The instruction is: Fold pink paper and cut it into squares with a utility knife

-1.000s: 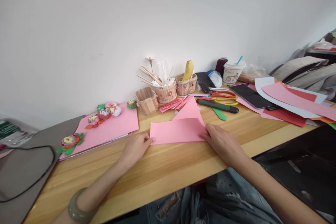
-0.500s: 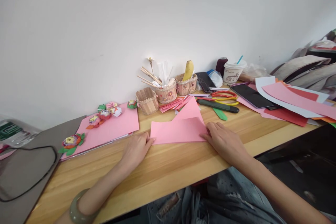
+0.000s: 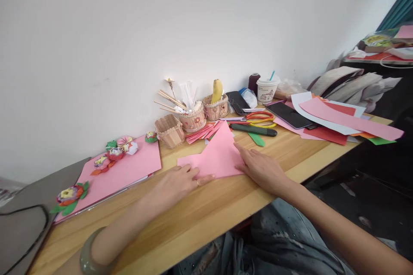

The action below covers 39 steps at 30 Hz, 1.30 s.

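A folded sheet of pink paper (image 3: 219, 154) lies on the wooden table, with one pointed part reaching toward the back. My left hand (image 3: 182, 180) rests flat over its lower left edge, fingers stretched out, a ring on one finger. At the paper's right edge is my right hand (image 3: 260, 167), its fingers extended and the thumb apart, touching the sheet. Just behind the paper sit a fan of pink and red paper strips (image 3: 204, 132) and a dark green utility knife (image 3: 254, 129).
Small wooden baskets (image 3: 170, 131) stand by the wall, one holding a banana (image 3: 217, 90). Red and yellow scissors (image 3: 260, 115), a phone (image 3: 288, 114), a paper cup (image 3: 267, 90) and coloured paper (image 3: 351, 120) lie right. Paper flowers (image 3: 116, 153) sit on pink sheets (image 3: 135, 167) at left.
My left hand has moved from the paper's left corner onto its lower edge. The raised front flap now lies flatter, and my right fingers have spread along the right edge. The view has shifted right.
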Motion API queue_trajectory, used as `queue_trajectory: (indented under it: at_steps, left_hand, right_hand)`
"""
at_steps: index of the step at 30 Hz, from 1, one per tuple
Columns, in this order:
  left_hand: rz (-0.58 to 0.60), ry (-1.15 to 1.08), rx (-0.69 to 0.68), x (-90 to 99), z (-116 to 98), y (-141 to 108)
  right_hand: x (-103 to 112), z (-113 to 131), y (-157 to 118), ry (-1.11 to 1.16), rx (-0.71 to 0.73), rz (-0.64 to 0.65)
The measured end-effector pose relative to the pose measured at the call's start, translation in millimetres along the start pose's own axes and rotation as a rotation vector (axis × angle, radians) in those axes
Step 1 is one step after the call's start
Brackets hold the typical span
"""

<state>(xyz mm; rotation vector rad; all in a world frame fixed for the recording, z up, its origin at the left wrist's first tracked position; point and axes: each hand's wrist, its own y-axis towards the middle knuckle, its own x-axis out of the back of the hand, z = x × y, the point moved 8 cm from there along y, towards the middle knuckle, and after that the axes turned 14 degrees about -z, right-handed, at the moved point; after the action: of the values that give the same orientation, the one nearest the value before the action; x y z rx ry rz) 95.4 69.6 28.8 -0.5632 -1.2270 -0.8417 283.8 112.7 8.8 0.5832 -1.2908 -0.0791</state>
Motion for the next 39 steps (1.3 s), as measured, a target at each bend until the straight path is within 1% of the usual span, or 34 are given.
queue_trajectory:
  at_steps: [4, 6, 7, 9, 11, 12, 13, 15, 18, 20, 27, 30, 32, 35, 37, 39]
  left_hand:
    - [0.02, 0.083, -0.033, 0.5, -4.3, 5.2]
    - [0.02, 0.108, -0.042, -1.3, -4.6, 5.0]
    - [0.022, 0.118, -0.045, -2.2, -4.4, 4.7]
    - [0.029, 0.136, -0.049, -3.1, -4.0, 4.4]
    - [0.042, 0.151, -0.048, -2.9, -3.9, 5.0]
    - [0.049, 0.159, -0.045, -2.5, -4.1, 5.5]
    - [0.056, 0.166, -0.042, -1.9, -4.5, 5.9]
    - [0.066, 0.178, -0.031, -1.0, -5.4, 6.1]
    - [0.071, 0.188, -0.008, -1.5, -5.2, 0.9]
    - [0.073, 0.19, 0.015, -3.3, -2.2, -8.0]
    - [0.12, 0.187, 0.119, -10.7, 22.2, -60.1]
    - [0.123, 0.182, 0.143, -17.9, 30.0, -77.7]
    - [0.075, 0.176, 0.144, -23.5, 33.0, -85.0]
    - [-0.066, 0.14, 0.145, -27.8, 36.2, -91.0]
    - [-0.15, 0.075, 0.157, -27.9, 38.5, -93.5]
    - [-0.232, -0.047, 0.17, -24.3, 40.3, -94.4]
  right_hand:
    - [7.7, 6.1, -3.7, -0.018, 0.066, -0.088]
    - [15.0, 15.4, -9.3, -0.031, 0.094, -0.158]
    - [18.1, 23.8, -13.6, -0.026, 0.128, -0.188]
    - [21.1, 47.5, -25.1, 0.014, 0.253, -0.216]
    - [20.6, 71.4, -38.1, 0.069, 0.389, -0.208]
    - [19.9, 80.0, -43.3, 0.09, 0.434, -0.201]
    - [19.5, 85.4, -47.1, 0.101, 0.459, -0.197]
    - [19.6, 89.0, -50.4, 0.102, 0.469, -0.201]
    - [22.3, 85.5, -51.6, 0.083, 0.471, -0.224]
    - [25.1, 80.6, -53.0, 0.067, 0.472, -0.247]
    - [40.2, 48.6, -63.7, -0.011, 0.416, -0.332]
    - [45.7, 36.8, -66.6, -0.037, 0.401, -0.345]
    - [46.5, 32.7, -67.3, -0.048, 0.396, -0.346]
    - [44.1, 31.1, -67.3, -0.049, 0.391, -0.337]
    - [42.7, 30.7, -67.2, -0.037, 0.38, -0.326]
    - [43.4, 28.1, -66.4, -0.012, 0.358, -0.312]
